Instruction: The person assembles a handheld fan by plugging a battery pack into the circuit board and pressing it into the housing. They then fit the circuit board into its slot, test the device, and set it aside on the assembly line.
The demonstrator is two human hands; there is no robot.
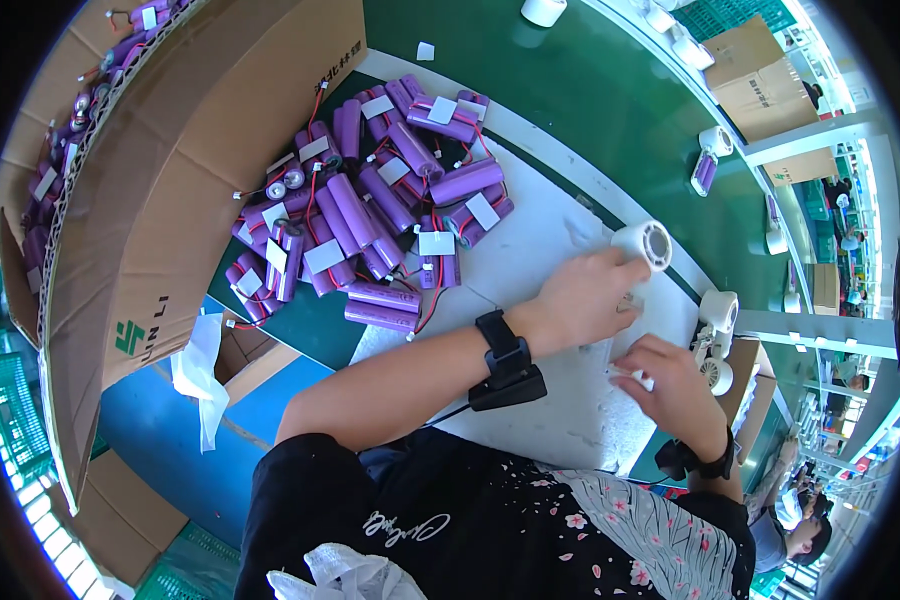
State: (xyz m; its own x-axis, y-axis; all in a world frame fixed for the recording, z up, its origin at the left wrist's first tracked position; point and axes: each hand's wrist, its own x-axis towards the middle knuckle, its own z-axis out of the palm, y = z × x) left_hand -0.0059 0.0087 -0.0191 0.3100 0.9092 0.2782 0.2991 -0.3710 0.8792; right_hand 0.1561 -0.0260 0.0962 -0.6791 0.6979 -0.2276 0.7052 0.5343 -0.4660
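In the head view, the left hand [585, 300] reaches palm down over a pale sheet [540, 265], its fingers curled in around a white housing [642, 246]; the round, vented end of this housing sticks out just beyond the knuckles, and the rest is mostly hidden by the hand. The right hand [673, 385] is just below and to the right of the left, thumb and forefinger nearly closed on a small white piece [638, 379], too blurred to identify. The two hands are near each other but apart.

To the left of the left hand, past a gap of bare sheet, lies a loose heap of purple battery packs [350, 215] with white labels and red and black leads. Farther left stands a tall cardboard box [205, 150], with more such packs on its far side. Just beyond and to the right of the right hand are further white housings [718, 310], close to an open carton [760, 385]. Away past both hands, the green bench [530, 90] carries another white unit with purple cells [708, 165].
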